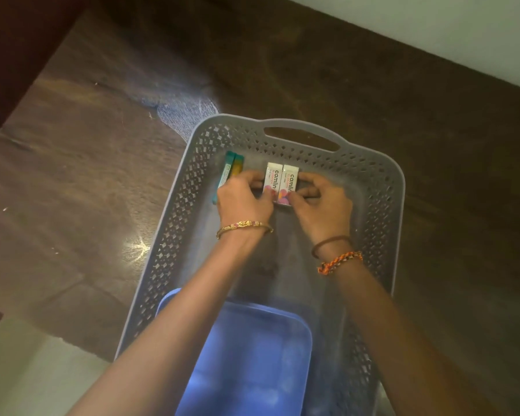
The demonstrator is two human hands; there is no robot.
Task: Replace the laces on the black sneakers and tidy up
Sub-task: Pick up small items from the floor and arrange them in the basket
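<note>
A grey perforated basket (382,187) sits on a dark brown surface. Inside it, near the far end, lie two small white boxes side by side. My left hand (243,199) grips the left white box (271,178), and my right hand (321,205) grips the right white box (289,183). Both boxes rest on the basket floor, touching each other. Two teal and yellow packets (230,169) lean against the basket's left wall, partly hidden behind my left hand. No sneakers or laces are in view.
A blue plastic lid or tray (252,355) lies in the near end of the basket, under my forearms. The dark wooden surface (87,175) stretches to the left. A pale wall (433,34) runs along the top right.
</note>
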